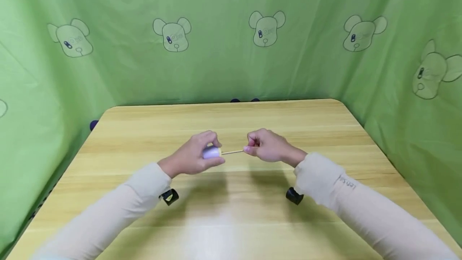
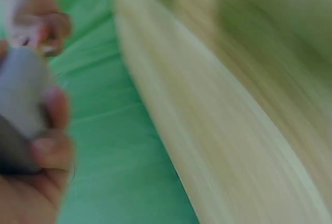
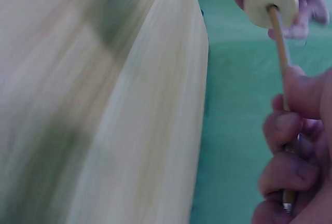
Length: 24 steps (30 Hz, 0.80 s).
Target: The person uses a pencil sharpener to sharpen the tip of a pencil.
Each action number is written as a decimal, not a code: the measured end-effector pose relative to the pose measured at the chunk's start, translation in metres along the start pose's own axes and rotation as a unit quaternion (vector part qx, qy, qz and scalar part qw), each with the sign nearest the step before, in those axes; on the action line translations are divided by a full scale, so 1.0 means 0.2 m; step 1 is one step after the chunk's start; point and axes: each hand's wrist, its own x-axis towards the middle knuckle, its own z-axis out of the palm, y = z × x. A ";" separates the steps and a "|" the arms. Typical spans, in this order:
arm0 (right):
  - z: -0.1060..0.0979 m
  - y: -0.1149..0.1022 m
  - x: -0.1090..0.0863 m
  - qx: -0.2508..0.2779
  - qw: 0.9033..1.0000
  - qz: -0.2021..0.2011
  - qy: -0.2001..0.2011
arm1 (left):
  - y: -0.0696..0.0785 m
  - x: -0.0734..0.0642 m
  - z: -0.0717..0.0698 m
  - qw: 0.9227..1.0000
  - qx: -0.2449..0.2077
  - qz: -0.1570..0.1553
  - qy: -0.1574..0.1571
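My left hand [image 1: 190, 157] grips a short, pale lavender-white cylinder [image 1: 211, 152] with thumb and curved fingers. In the right wrist view, the cylinder's cream end face [image 3: 257, 7] has a small hole at its centre. A thin rod [image 1: 232, 153] comes out of that hole, tan along much of its length in the right wrist view. Thumb and curled fingers of my right hand [image 1: 268, 146] pinch the rod, and its shiny far end shows between the lower fingers. Both hands are above the table, facing each other. Blurred in the left wrist view, the cylinder [image 2: 23, 92] appears grey.
Beneath the hands lies a wood-grain table [image 1: 223, 119] with rounded far corners. Green curtains [image 1: 220, 71] with mouse-like face prints hang behind it and at both sides. Dark cameras [image 1: 169, 197] are strapped under the wrists.
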 end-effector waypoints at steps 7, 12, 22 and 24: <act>0.09 0.01 0.00 -0.140 0.944 -0.176 0.241 | 0.01 0.03 -0.12 0.944 -0.262 -0.200 -0.026; 0.19 0.09 0.04 -0.199 0.819 -0.314 0.437 | -0.01 0.07 -0.17 0.878 -0.397 -0.258 -0.073; 0.29 0.16 0.11 -0.196 0.657 -0.368 0.628 | 0.00 0.12 -0.17 0.719 -0.595 -0.342 -0.110; 0.28 0.16 0.11 -0.194 0.642 -0.378 0.638 | 0.01 0.13 -0.17 0.686 -0.621 -0.359 -0.123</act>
